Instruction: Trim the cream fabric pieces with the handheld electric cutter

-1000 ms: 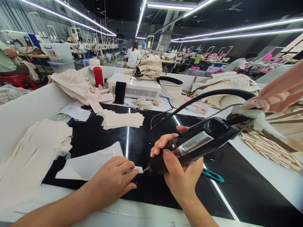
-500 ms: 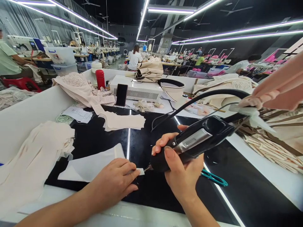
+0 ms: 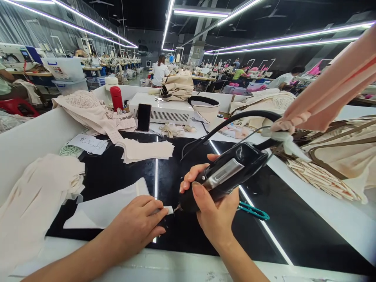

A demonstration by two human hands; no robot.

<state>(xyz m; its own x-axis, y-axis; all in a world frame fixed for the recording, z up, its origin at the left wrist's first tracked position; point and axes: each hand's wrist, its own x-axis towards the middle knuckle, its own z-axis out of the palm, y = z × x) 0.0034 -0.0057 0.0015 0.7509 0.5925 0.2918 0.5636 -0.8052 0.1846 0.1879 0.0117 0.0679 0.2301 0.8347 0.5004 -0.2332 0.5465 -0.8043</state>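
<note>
My left hand (image 3: 136, 223) lies on a white fabric piece (image 3: 108, 205) at the table's near edge. Its thumb and fingers close on the narrow end of that fabric, and a short white tip sticks out past the fingertips. My right hand (image 3: 213, 207) is wrapped round a black corded handheld power tool (image 3: 225, 172) with a silver panel. The tool tilts down to the left, its thin metal tip right beside the white fabric end; whether they touch I cannot tell. A teal-handled tool (image 3: 254, 210) lies beyond my right wrist, partly hidden by it.
A pink cloth (image 3: 326, 90) is knotted near the tool's cord (image 3: 243, 117). Cream fabric piles (image 3: 44, 188) lie at left and fabric stacks (image 3: 326, 176) at right. Behind the black work surface (image 3: 117, 168) stand a phone (image 3: 143, 117), a red bottle (image 3: 116, 98) and a white box (image 3: 164, 109).
The whole view has shifted slightly, so things appear further left. The power tool's rear and the pink cloth have swung a little left. Both hands keep their grip.
</note>
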